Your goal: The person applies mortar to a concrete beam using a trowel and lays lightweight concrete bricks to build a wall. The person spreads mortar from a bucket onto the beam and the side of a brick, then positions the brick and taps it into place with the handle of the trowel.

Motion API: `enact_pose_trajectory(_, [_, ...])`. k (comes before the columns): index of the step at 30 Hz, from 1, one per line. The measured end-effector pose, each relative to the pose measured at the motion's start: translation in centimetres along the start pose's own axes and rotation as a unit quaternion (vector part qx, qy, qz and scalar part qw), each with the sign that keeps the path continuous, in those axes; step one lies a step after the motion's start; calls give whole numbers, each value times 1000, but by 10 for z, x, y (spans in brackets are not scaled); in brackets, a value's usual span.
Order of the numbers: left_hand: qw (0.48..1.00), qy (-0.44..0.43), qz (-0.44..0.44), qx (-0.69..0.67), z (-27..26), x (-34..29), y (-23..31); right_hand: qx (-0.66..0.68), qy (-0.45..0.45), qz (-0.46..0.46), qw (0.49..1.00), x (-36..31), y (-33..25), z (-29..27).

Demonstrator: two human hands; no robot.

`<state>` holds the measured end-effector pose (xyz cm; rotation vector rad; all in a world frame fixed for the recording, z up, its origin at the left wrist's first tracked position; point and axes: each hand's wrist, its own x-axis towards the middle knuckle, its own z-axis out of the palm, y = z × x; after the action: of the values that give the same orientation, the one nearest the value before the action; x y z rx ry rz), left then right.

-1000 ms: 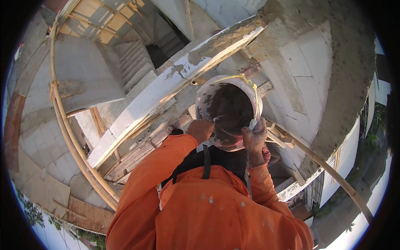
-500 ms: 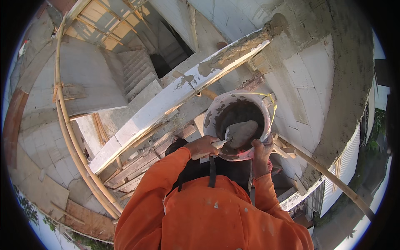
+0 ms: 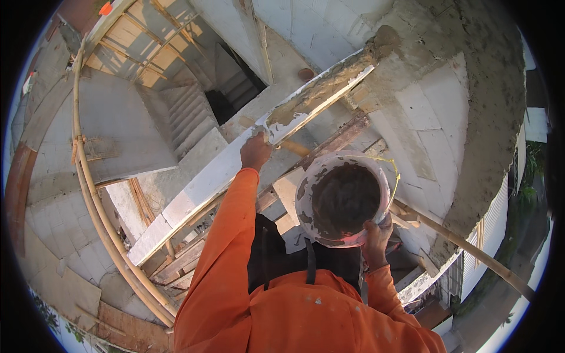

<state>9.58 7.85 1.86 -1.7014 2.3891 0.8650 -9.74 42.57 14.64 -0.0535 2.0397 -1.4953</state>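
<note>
My left hand (image 3: 256,152) is stretched forward over the top of a white block wall (image 3: 215,167). It is closed on a trowel (image 3: 260,133), which is mostly hidden by the hand and blends with the grey mortar there. Wet mortar (image 3: 321,94) coats the wall top from the hand toward the upper right. With its fingers round the rim, my right hand (image 3: 376,238) grips a pale, mortar-smeared bucket (image 3: 303,206) in front of my body. Dark grey mortar (image 3: 346,197) lies inside it, and a yellow cord handle (image 3: 395,170) hangs at its right side.
Two long bamboo poles (image 3: 88,182) run down the left. Another bamboo pole (image 3: 471,253) slants out at the right. Wooden planks (image 3: 329,141) lie below the wall. Beyond the wall, concrete stairs (image 3: 188,112) descend beside a dark opening (image 3: 222,107).
My left hand has lifted the trowel with mortar out of the bucket and moved it forward to the wall top. My right hand still holds the bucket, now slightly lower.
</note>
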Motion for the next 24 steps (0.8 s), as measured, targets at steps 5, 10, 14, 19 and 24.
enact_pose_trajectory(5, [996, 41, -57, 49, 20, -18, 5, -2, 16, -1, 1000, -11, -12, 1])
enact_pose_trajectory(10, [991, 8, -116, 74, 23, -52, -47, -28, 15, 6, 999, -11, -24, 9])
enact_pose_trajectory(14, [990, 11, -121, 76, 15, -75, -69, 11, 15, 4, 1000, -10, -7, 5])
enact_pose_trajectory(19, [989, -10, -135, 57, 11, -87, -88, -22, 19, 12, 1000, -17, -11, 5])
enact_pose_trajectory(24, [986, -29, -150, 60, 14, -94, -125, 4, 14, 13, 1000, -24, -9, 10])
